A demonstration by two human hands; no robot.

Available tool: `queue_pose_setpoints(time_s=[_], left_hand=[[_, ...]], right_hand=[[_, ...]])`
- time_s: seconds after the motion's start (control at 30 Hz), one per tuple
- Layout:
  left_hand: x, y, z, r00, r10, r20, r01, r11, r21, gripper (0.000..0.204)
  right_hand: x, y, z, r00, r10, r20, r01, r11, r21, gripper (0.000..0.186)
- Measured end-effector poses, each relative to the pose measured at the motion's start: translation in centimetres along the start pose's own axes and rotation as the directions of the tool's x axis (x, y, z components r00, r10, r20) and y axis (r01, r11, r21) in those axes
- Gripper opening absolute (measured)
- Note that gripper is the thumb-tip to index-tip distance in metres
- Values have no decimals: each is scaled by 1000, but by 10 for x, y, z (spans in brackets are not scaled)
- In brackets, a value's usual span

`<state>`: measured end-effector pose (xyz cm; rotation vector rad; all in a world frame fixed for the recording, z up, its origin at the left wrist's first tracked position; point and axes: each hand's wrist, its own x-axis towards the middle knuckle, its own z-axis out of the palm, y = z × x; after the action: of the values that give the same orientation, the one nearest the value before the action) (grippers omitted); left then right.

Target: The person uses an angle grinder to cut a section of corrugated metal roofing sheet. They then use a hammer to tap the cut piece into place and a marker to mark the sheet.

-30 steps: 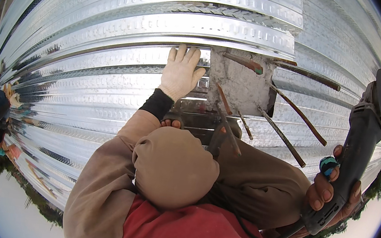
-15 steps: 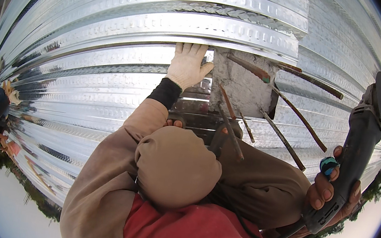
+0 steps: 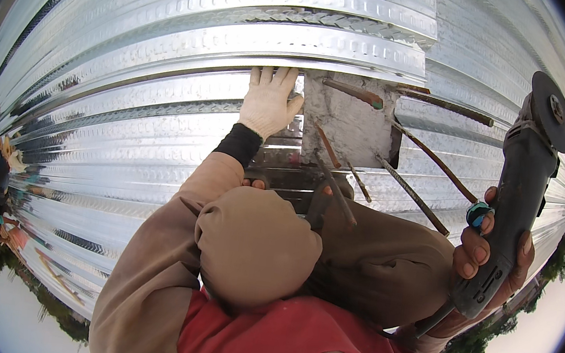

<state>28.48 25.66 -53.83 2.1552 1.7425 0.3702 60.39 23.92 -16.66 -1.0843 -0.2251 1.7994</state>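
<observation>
L hand [image 3: 270, 102], white glove, fingers spread flat on edge of corrugated metal sheet [image 3: 166, 93], just beside concrete column [image 3: 347, 125] w/ rusty rebar [image 3: 431, 158] sticking out; R hand [image 3: 492, 260] bare, fingers wrapped tight round angle grinder [image 3: 522, 183] body, disc up, apart from sheet.

Glossy ribbed metal decking [image 3: 166, 93]; rough concrete column [image 3: 347, 125]; rusty rebar [image 3: 437, 163]
</observation>
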Motion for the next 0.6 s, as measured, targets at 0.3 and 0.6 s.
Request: queue_pose_setpoints(time_s=[0.3, 0.6], left_hand=[[-8, -11, 10, 995, 29, -91, -37, 995, -88, 53], [-55, -11, -17, 967, -192, -167, 113, 913, -391, 31]], right_hand=[[8, 21, 27, 987, 16, -159, -54, 970, -237, 46], [-9, 44, 52, 976, 85, -200, -185, 808, -559, 48]])
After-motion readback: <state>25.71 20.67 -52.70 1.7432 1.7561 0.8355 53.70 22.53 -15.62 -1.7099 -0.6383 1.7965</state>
